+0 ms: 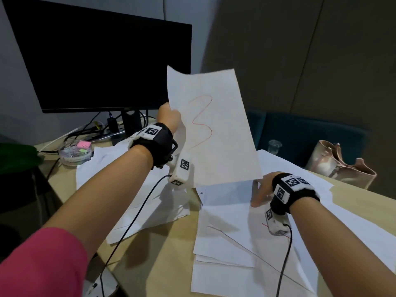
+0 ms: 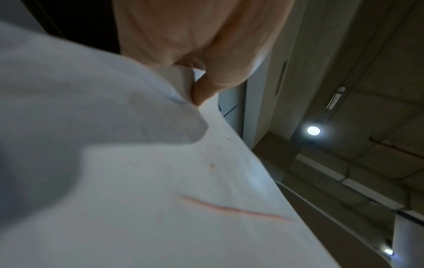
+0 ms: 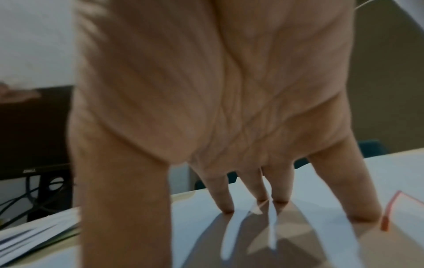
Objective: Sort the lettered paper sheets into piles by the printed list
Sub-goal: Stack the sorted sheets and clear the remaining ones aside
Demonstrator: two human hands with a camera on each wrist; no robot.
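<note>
In the head view, the left hand is gripping a white sheet by its left edge and holding it upright above the desk, in front of the dark monitor. A red squiggle (it looks like a 3) is showing on the side facing the person. The right hand is resting with straight, spread fingers on the pile of sheets lying below the raised sheet. A second pile is lying under the left forearm, and a clear round tub of small bits is sitting on the desk beyond that pile, to the left of the left hand. A beige bag is standing beyond the right hand.

In the left wrist view, the sheet is filling most of the frame, curling away from the hand; the thumb is pressing its edge, though blur is hiding the other fingers.

In the right wrist view, the right hand is hovering palm down, its fingertips touching the paper, with nothing held. A red line is showing just right of the little finger.
</note>
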